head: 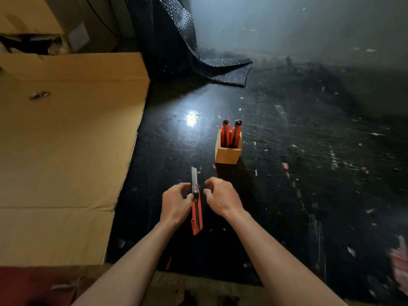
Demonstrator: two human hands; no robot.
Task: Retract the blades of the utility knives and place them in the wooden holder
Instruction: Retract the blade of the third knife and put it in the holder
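A red utility knife (196,214) with its steel blade pushed out points away from me over the black work surface. My left hand (176,203) grips its body, thumb by the black slider. Just to the knife's right hovers my right hand (220,196), fingers curled and apart, holding nothing and not touching the knife. A little beyond, to the right, stands the square wooden holder (227,154), upright, with two red knives (230,134) standing in it, black ends up.
A large flat cardboard sheet (66,140) covers the left side. A black perforated mat (198,56) drapes down at the back. The black surface (309,151) is scratched, littered with small scraps, and carries a bright glare spot.
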